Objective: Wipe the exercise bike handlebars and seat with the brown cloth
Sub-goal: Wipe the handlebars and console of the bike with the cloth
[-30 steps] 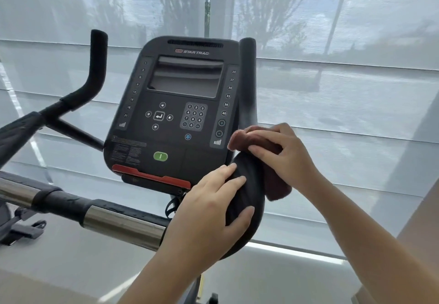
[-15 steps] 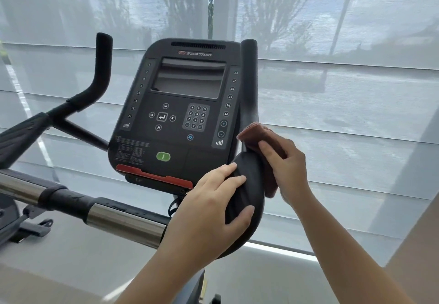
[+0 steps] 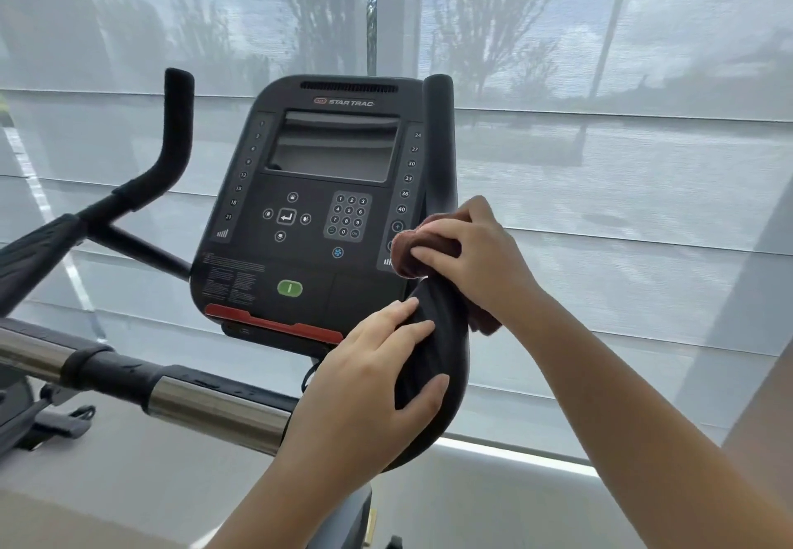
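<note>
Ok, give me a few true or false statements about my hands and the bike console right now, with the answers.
1. The right hand holds the brown cloth against the black right handlebar. True.
2. The left hand hangs free of the bike. False: it grips that handlebar's curved lower part.
3. The black console has a screen showing bright numbers. False: the screen is dark.
4. A green button sits below the screen. True.
</note>
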{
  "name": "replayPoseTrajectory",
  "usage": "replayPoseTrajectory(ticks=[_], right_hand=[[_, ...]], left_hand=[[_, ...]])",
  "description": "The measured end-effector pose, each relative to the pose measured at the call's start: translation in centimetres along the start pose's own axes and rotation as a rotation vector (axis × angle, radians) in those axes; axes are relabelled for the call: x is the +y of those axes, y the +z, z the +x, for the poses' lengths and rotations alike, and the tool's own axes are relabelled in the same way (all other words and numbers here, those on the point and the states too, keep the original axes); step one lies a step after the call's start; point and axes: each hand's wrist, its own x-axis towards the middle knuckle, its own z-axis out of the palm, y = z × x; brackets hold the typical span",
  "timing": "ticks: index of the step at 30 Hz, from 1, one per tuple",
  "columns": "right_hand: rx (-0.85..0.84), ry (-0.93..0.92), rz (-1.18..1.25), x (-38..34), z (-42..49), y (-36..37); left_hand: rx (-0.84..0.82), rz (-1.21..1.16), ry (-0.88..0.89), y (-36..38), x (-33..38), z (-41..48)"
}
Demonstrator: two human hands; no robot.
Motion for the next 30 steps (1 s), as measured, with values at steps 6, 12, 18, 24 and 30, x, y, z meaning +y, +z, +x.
replayPoseTrajectory(ticks=[6, 12, 18, 24, 30], right_hand=[[-0.008, 0.072, 0.143, -0.8, -3.0, -1.7], [0.010, -0.045, 0.118, -3.0, -8.5, -1.4], [-0.007, 0.091, 0.004, -3.2, -3.5, -1.4], [-0.043, -0.087, 0.171, -3.8, -9.9, -1.6], [0.027, 0.030, 0.027, -4.7, -7.0, -0.8]], left_hand=[[-0.002, 0.092, -0.004, -0.9, 0.3, -0.6], [-0.037, 0.163, -0.023, -2.5, -0.1, -3.8], [0.022, 0.218, 0.020, -1.8, 0.2, -4.6], [0.066, 0.209, -0.013, -1.2, 0.2, -5.0], [0.089, 0.229, -0.042, -0.8, 0.5, -5.3]])
